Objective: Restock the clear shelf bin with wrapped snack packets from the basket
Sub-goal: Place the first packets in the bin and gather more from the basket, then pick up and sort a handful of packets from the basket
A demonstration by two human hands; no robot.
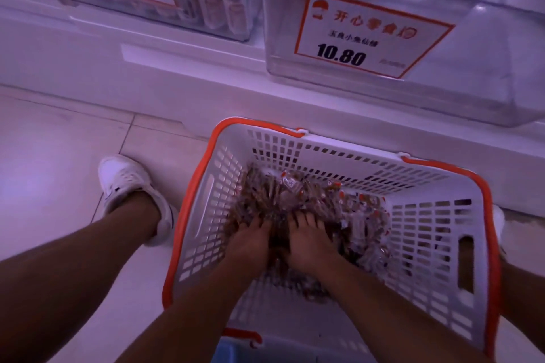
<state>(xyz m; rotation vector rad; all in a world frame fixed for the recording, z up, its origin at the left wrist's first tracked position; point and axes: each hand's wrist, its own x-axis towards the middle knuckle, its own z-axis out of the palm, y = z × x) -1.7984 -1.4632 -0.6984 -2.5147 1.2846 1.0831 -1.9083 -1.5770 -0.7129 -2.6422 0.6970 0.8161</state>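
Shelf point(177, 79) runs behind basket; clear bin point(442, 91) on it, just beyond basket's far rim, price card 10.80 point(368, 35) on front. White basket point(436, 233), orange rim, on floor point(53, 156). Snack packets point(298, 194) heaped inside. Left hand point(250, 242), right hand point(309, 242) side by side in basket centre, fingers curled down into packets, scooping pile. White shoe point(126, 183) left of basket

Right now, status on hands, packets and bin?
Both hands down in the basket: left hand and right hand, fingers dug into the snack packets. Clear bin, price card reading 10.80, looks unfilled. Nothing blocking.
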